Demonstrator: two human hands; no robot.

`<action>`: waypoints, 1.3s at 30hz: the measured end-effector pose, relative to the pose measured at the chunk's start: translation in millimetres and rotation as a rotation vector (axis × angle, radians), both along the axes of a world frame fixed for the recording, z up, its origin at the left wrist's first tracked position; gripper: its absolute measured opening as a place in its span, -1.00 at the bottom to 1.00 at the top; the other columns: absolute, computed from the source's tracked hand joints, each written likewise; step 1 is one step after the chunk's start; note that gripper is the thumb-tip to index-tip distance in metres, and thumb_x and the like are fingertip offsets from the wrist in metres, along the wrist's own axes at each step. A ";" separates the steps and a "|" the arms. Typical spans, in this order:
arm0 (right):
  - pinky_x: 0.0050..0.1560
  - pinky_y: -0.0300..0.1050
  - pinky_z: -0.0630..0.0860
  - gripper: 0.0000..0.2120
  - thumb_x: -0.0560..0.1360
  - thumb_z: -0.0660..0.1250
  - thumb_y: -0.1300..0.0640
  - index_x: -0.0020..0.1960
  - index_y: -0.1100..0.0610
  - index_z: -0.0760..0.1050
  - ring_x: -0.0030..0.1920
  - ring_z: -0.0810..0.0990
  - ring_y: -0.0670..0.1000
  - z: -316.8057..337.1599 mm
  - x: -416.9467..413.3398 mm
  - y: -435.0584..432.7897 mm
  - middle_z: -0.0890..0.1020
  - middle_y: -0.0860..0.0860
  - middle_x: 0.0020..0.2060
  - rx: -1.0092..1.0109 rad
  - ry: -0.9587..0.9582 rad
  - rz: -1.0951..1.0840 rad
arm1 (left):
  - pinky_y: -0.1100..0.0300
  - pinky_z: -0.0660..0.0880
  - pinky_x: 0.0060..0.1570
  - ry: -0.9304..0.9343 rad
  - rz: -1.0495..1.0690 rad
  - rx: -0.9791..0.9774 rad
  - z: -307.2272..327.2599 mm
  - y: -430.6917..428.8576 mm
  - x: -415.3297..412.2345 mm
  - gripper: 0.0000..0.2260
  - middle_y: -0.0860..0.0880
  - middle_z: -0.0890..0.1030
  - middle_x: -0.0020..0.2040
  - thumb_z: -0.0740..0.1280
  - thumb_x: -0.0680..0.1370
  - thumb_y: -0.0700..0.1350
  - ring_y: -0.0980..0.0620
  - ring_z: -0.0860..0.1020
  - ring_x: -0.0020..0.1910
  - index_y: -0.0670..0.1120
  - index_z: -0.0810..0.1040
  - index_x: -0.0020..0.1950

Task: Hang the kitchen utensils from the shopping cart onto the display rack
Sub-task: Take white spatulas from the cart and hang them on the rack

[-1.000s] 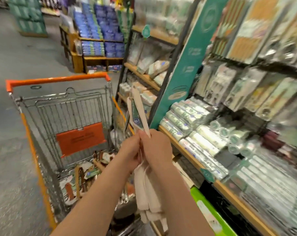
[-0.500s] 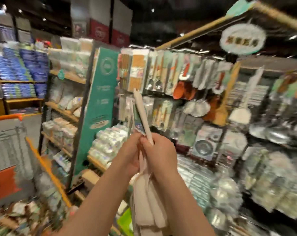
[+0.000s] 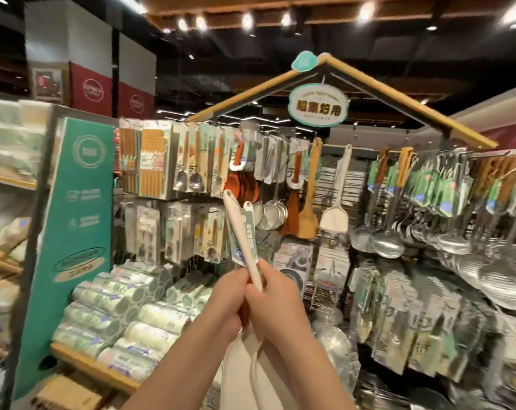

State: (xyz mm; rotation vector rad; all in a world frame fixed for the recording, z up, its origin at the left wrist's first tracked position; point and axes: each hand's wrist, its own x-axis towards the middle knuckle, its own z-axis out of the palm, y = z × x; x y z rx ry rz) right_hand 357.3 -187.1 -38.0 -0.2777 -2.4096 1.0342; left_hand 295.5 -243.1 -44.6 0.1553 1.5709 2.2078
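- Spatulas (image 3: pixel 241 241): cream, labelled, bunched together; handles are pointing up and blades are hanging below the hands, in front of the rack (image 3: pixel 329 184) and not touching it.
- Left hand (image 3: pixel 227 294): fingers are curling round the handles near the label.
- Right hand (image 3: pixel 277 309): fingers are curling round the same handles, touching the left hand.
- Matching spatula (image 3: pixel 336 214): is hanging up and to the right; probably marking the destination.
- Handling: one hand should be separating a single spatula and presenting its handle end squarely, while the other is steadying the rest.
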 end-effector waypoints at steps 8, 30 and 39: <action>-0.29 -0.35 0.36 -0.70 0.53 0.19 0.17 0.18 -0.12 0.49 -0.15 0.53 -0.14 14.0 -70.9 32.6 0.60 -0.09 -0.13 -0.113 0.072 -0.136 | 0.22 0.31 -0.40 0.071 -0.167 0.050 15.6 42.3 -83.5 -0.85 -0.18 0.50 -0.37 0.19 0.55 -0.23 -0.08 0.45 -0.43 -0.23 0.52 -0.13; -0.09 -0.21 0.42 -0.42 0.61 0.12 0.12 0.51 -0.21 -0.02 -0.07 0.50 -0.06 62.2 -101.2 134.1 0.48 -0.06 0.27 -0.136 0.241 -0.519 | 0.07 0.47 -0.24 0.209 -0.496 0.102 55.6 157.8 -132.0 -0.73 -0.14 0.55 -0.28 0.23 0.60 -0.09 -0.09 0.51 -0.31 -0.29 0.50 0.13; -0.08 -0.10 0.49 -0.47 0.62 0.08 0.20 0.52 -0.15 0.07 -0.01 0.53 0.01 114.6 -103.6 196.9 0.40 -0.04 0.39 -0.027 0.301 -0.552 | 0.18 0.39 -0.46 0.274 -0.401 0.091 96.7 197.4 -124.3 -0.79 -0.07 0.43 -0.38 0.19 0.62 -0.08 0.02 0.40 -0.46 -0.19 0.42 -0.13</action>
